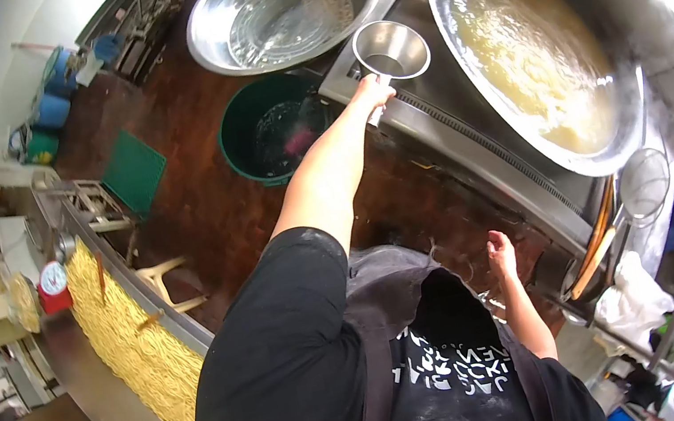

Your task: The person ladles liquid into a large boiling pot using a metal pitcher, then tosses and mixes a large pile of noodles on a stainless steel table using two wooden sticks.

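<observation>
- Dipper (392,54): steel, deep-bowled, positioned over the corner of the stove (474,168), between the steel basin (209,35) and the wok (625,92). Its mouth is tipped toward the camera; contents cannot be confirmed.
- Left hand (375,94): fingers clamped on the dipper's handle, close to the bowl, arm extended. This short hold should give good control of tilt; maintain it.
- Right hand (502,252): fingers apart and loosely bent, holding nothing visible. Keep it well apart from the wok.
- Level: keep the dipper's mouth upright if it carries liquid; tilt only by a slow turn of the wrist.
- Caution: the wok's pale liquid (530,50) is frothy and looks hot. Keep the forearm outside the rim; avoid splashing.
- Clearance: the green tub (231,130) stands near the stove; allow for it when stepping.
</observation>
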The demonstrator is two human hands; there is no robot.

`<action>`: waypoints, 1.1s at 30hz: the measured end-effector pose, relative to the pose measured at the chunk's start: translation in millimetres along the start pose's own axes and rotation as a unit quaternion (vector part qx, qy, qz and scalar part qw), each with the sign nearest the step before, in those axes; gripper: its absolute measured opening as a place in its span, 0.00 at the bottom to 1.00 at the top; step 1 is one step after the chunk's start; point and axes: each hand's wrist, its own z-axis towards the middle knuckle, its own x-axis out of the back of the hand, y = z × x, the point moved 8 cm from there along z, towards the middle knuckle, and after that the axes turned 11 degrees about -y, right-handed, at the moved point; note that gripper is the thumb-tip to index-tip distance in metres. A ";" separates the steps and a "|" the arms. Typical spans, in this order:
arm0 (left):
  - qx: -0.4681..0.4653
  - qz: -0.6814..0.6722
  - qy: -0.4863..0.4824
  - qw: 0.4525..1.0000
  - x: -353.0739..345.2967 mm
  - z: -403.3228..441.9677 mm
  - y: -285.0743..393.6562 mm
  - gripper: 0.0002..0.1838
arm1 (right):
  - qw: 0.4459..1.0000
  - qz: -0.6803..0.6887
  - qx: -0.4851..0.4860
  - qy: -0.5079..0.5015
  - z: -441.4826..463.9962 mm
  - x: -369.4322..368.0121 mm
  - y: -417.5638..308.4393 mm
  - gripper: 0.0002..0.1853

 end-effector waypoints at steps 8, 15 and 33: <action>-0.055 0.131 -0.014 0.990 76.7 -83.6 -62.3 0.29 | 0.995 0.001 0.012 -0.095 55.4 -55.8 -61.4 0.14; 0.094 0.221 0.110 0.965 221.8 -385.3 -197.0 0.59 | 0.936 -0.134 0.215 -0.243 113.7 -197.4 -261.4 0.12; 0.208 -0.179 0.746 0.607 297.3 -821.8 -426.0 0.17 | 0.596 -0.193 0.556 -0.547 -44.7 -687.0 -813.2 0.14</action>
